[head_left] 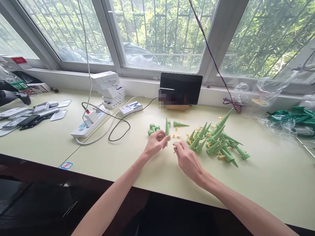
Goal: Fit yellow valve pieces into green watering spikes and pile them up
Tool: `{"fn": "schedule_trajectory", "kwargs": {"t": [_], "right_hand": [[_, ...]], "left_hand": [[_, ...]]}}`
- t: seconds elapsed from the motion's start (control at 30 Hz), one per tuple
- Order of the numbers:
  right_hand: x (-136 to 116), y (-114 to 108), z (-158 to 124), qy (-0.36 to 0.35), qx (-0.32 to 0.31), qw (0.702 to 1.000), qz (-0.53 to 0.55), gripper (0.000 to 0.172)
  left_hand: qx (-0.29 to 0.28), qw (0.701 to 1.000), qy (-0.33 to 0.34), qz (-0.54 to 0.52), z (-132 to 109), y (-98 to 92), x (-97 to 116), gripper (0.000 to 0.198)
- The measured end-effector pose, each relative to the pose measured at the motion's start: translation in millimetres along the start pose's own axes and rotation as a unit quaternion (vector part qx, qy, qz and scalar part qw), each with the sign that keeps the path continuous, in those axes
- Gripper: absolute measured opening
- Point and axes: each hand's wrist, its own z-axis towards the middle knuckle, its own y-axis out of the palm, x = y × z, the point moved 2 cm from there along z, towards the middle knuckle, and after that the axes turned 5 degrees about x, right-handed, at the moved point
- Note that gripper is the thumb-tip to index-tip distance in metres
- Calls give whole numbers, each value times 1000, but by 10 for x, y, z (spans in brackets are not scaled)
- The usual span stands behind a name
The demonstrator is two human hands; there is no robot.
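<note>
1. The left hand (155, 144) has its fingers and thumb bent in close. They pinch a green cone (167, 127) near its bottom end. The cone stands up, with its thin tip at the top.
2. The right hand (189, 161) is just beside the left one, but the two do not touch. Its thumb and fingers curl in toward each other. A thin, pale bit shows by the fingertips. It is too small for me to tell what it is, or if the fingers are closed on it.
3. Just past the hands, a few small yellow bits (174, 135) lie on the table (270, 186). Behind them, one loose cone (180, 124) lies on its side.
4. Behind the left hand is a little bunch of green pieces (152, 127).
5. Near the right hand, on its right, is a big pile of green cones (218, 135). Some point up and some lie flat. Yellow bits are mixed in.
6. Farther back, a dark screen (183, 88) leans by the window. A white box (131, 108) and a power strip (82, 130) are to the left.
</note>
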Motion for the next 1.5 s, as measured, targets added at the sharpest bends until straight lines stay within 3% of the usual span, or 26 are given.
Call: {"fn": "schedule_trajectory", "kwargs": {"t": [0.17, 0.33, 0.47, 0.7, 1.1, 1.5], "right_hand": [[157, -49, -97, -32, 8, 995, 90, 27], [184, -45, -134, 36, 4, 964, 264, 23], [154, -61, -130, 54, 3, 940, 336, 22], [152, -76, -126, 80, 11, 923, 376, 20], [190, -14, -126, 128, 5, 894, 429, 12], [198, -11, -110, 159, 58, 863, 476, 14]], "left_hand": [[-44, 999, -16, 7, -40, 71, -3, 36], [-73, 996, -56, 5, -80, 140, 26, 33], [-108, 991, -79, -5, -77, 156, 29, 25], [-169, 981, -94, -26, -37, 98, 3, 25], [-220, 965, -129, -63, -18, 71, -36, 32], [-199, 971, -121, -53, -15, 18, -25, 25]]}}
